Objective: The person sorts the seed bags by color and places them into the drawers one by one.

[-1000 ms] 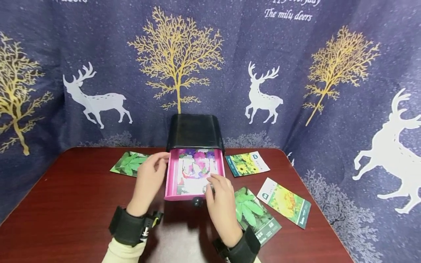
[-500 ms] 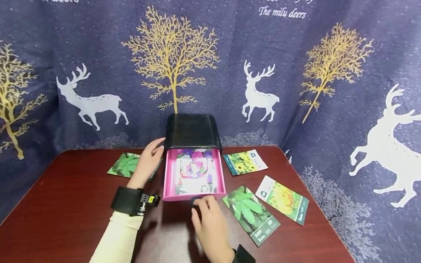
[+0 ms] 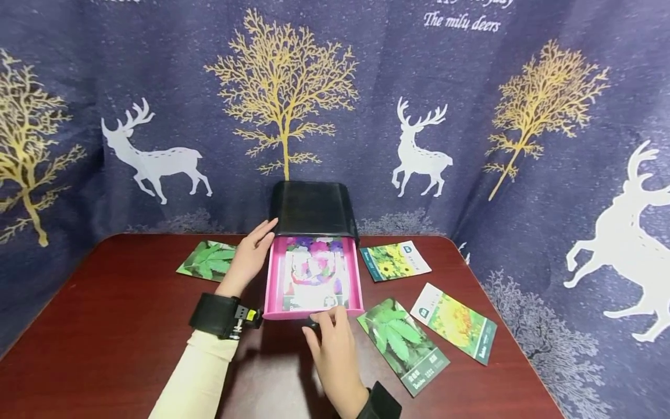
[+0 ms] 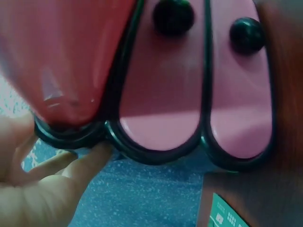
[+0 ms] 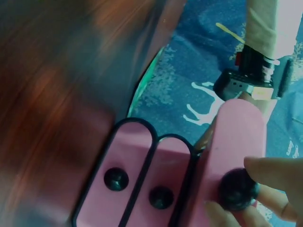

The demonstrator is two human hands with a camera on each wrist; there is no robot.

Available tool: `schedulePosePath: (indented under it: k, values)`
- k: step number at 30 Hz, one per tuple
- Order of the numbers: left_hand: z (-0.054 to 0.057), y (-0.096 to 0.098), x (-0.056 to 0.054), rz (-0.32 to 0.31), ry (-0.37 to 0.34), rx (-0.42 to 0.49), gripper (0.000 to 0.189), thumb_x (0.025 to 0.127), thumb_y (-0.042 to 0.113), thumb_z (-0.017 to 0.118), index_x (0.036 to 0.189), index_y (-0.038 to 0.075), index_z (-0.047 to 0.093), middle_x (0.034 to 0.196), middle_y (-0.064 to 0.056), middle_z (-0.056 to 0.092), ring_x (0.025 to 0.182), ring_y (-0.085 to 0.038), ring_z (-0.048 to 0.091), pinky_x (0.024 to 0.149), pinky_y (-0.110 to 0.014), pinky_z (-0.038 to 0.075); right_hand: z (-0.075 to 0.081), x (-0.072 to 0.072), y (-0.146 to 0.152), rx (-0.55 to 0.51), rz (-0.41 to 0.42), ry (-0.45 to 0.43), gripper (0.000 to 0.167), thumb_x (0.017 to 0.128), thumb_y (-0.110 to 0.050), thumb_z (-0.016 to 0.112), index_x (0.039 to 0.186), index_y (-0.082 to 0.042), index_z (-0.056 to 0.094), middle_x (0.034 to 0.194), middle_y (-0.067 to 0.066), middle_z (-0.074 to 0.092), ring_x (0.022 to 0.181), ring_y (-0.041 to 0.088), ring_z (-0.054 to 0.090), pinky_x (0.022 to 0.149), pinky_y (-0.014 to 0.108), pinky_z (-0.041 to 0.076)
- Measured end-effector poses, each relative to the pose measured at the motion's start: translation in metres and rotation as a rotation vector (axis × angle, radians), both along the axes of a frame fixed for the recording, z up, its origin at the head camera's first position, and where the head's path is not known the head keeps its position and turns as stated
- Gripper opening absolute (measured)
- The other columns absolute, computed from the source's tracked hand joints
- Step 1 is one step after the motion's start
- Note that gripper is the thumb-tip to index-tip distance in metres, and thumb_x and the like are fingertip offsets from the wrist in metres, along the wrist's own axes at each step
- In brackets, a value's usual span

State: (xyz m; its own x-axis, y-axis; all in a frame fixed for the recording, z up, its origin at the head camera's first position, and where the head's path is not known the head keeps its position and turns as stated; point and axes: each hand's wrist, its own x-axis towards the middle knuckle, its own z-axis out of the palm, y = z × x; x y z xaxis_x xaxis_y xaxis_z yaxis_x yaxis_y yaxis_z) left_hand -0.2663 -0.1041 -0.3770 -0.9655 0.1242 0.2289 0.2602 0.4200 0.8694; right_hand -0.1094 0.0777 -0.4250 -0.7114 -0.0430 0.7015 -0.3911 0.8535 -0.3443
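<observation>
pinching the black knob point(image 5: 235, 190) between thumb and fingers, the right hand point(image 3: 337, 355) has a narrow grip at the front of the pink drawer point(image 3: 342, 315), the topmost one, which stands drawn out of the black cabinet point(image 3: 314, 209). from that grip the drawer lies straight ahead, its long axis running away from the person, from the knob back into the cabinet's mouth, so push and pull would both follow that one line. the right hand is the nearer to the drawer front; the left hand point(image 3: 248, 259) is farther back, its fingers extended against the cabinet's left side, touching it and holding nothing; how firmly they press i cannot tell. inside the drawer a flower packet point(image 3: 311, 297) lies flat, partly lost in glare. below, two lower drawers point(image 5: 165, 170) sit flush in the cabinet, so the top one juts out beyond them. a leaf packet point(image 3: 403, 343) rests on the table point(image 3: 131, 326), just right of the drawer front.
</observation>
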Motion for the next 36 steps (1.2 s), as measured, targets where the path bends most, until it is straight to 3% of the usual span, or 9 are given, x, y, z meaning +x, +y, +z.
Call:
schedulePosePath:
  k: [7,21,29,36]
  values:
    - [0.001,0.006,-0.005,0.043,0.022,-0.016,0.042,0.1,0.027,0.042,0.141,0.02,0.042,0.15,-0.013,0.033,0.131,-0.033,0.043,0.108,-0.046,0.035,0.002,-0.004,0.0,-0.012,-0.027,0.015,0.025,0.07,-0.014,0.08,0.085,-0.01,0.062,0.085,0.004,0.046,0.073,0.012,0.05,0.064,0.026,0.045]
    - [-0.007,-0.003,0.0,0.084,0.06,-0.051,0.041,0.1,0.025,0.043,0.14,0.018,0.045,0.147,-0.014,0.038,0.128,-0.033,0.045,0.106,-0.046,0.036,0.008,0.002,-0.009,-0.106,0.019,-0.127,0.021,0.074,-0.012,0.078,0.088,-0.008,0.063,0.086,0.001,0.043,0.072,0.009,0.047,0.062,0.021,0.043]
    - [-0.006,0.0,-0.001,0.053,0.068,-0.017,0.042,0.099,0.026,0.043,0.14,0.017,0.045,0.148,-0.016,0.037,0.13,-0.033,0.043,0.105,-0.046,0.038,0.013,0.001,-0.008,-0.136,0.003,-0.135,0.02,0.075,-0.013,0.078,0.089,-0.011,0.064,0.086,-0.001,0.044,0.071,0.008,0.048,0.06,0.02,0.042]
    - [-0.007,0.001,0.0,0.07,0.084,-0.002,0.041,0.099,0.025,0.045,0.138,0.016,0.047,0.146,-0.015,0.039,0.13,-0.032,0.043,0.105,-0.045,0.038,0.015,-0.003,-0.009,-0.152,0.019,-0.145,0.018,0.077,-0.012,0.075,0.092,-0.01,0.064,0.088,0.0,0.043,0.073,0.008,0.051,0.062,0.02,0.044]
